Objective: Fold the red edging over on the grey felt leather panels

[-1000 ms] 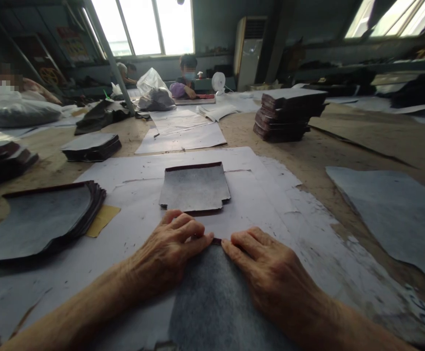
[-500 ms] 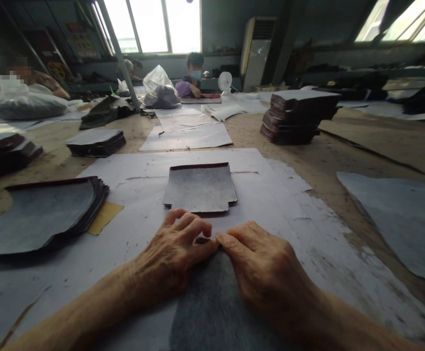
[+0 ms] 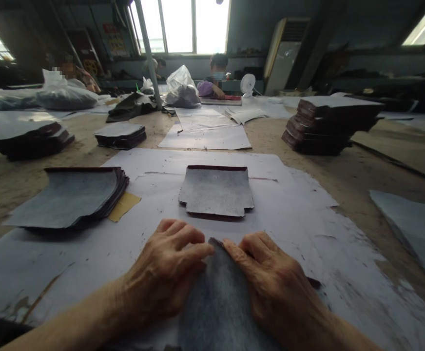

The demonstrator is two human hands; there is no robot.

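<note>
A flexible grey-backed piece with a dark edge lies between my two hands, running toward me and out of the bottom of view. My left hand is curled at its left side, thumb and bent fingers on the edge. My right hand closes on the far right edge, thumb along the dark strip and fingers curled under. Just beyond them, a small grey panel with a dark folded top edge and notched lower corners lies flat on white paper.
To the left, a stack of grey-backed pieces overlaps a yellow card. Low stacks stand behind it. A tall dark stack is at the back right. One grey sheet lies far right. Co-workers sit across the table near a fan.
My view has swung left, so the table's things appear further right. My thumbs, which were touching, are now apart, and the piece's dark far edge shows between them.
</note>
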